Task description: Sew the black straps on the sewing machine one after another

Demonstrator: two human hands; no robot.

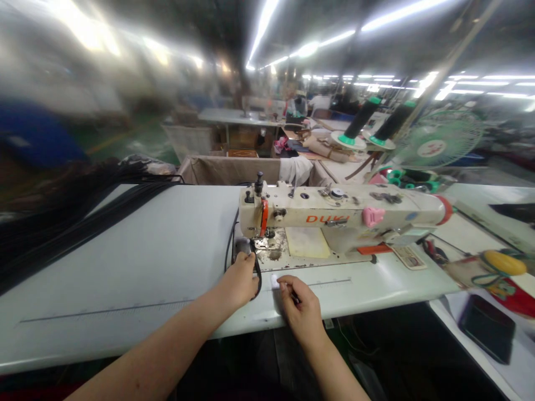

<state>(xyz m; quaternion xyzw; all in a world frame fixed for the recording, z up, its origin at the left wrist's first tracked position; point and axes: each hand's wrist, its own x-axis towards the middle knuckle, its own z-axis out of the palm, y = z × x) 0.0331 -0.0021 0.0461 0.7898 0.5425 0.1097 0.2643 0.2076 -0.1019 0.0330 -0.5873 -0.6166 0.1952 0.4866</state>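
Note:
A cream sewing machine (292, 209) stands on the pale table (196, 223). My left hand (242, 281) is closed on a black strap (258, 278) just in front of the needle area, at the machine's left end. The strap curves round beside my fingers. To its right, my right hand (298, 301) is closed in a pinch near the table's front edge. A small white piece (275, 281) shows at its fingertips; what else lies in the curled fingers is too small to name.
Long black strips (104, 217) lie across the table's left side. Behind the machine are a cloth-lined bin (234, 170), thread cones (361, 120) and a fan (438, 142). At right lie a dark phone (488, 327) and a yellow object (504, 263).

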